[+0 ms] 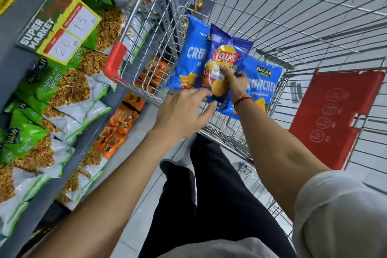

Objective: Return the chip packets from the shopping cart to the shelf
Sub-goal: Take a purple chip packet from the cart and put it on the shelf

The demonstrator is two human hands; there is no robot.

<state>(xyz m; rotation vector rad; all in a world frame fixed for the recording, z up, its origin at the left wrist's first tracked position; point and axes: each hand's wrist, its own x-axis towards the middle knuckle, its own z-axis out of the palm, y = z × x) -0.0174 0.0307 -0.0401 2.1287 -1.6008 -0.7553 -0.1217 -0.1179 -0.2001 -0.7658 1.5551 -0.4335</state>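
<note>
The Lay's packet hides both Balaji packets' middle lettering.

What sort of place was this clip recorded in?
A supermarket aisle, almost certainly. A wire shopping cart holds chip packets, stocked shelves on the left carry rows of green snack packets, and a price tag reads "Super Market". The right hand grips a Lay's packet.

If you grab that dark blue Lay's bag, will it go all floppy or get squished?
The Lay's bag looks puffed, so it is probably light and holds its shape. The right hand pinches it and it stands without drooping. Its shiny skin may be slippery, and a hard squeeze could crush the chips.
</note>
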